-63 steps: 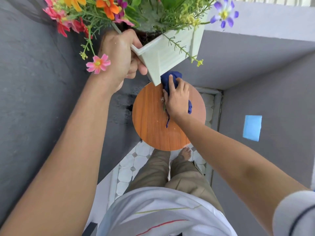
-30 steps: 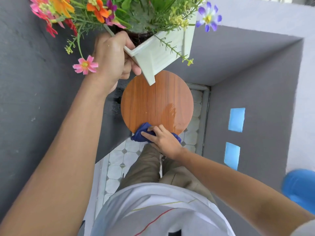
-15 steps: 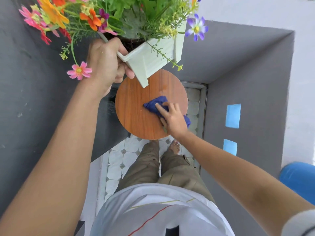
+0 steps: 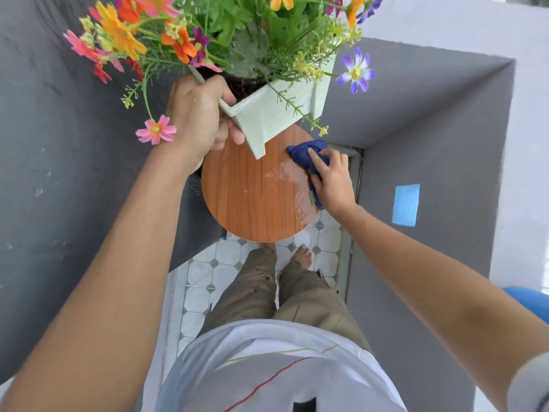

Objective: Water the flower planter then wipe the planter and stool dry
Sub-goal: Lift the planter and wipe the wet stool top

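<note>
Two hands busy — left hand [image 4: 198, 114] gripping planter [image 4: 276, 114], right hand [image 4: 332, 179] pressing cloth [image 4: 303, 153]

dark grey walls [image 4: 59, 173] — white octagon-tiled floor [image 4: 225, 263], blue patch [image 4: 406, 205] on the right wall

The person wears a white shirt [image 4: 267, 367] with short sleeves; a thin red line and a thin yellow-green line run across its front, and a small dark patch sits at its lower edge toward 6 o'clock. The right sleeve's cuff [image 4: 531, 382] shows at 4 o'clock. Olive-khaki trousers [image 4: 285, 295] carry a few dark spots on the left leg. Both forearms and the 2 feet [image 4: 301, 257] are bare.
</note>
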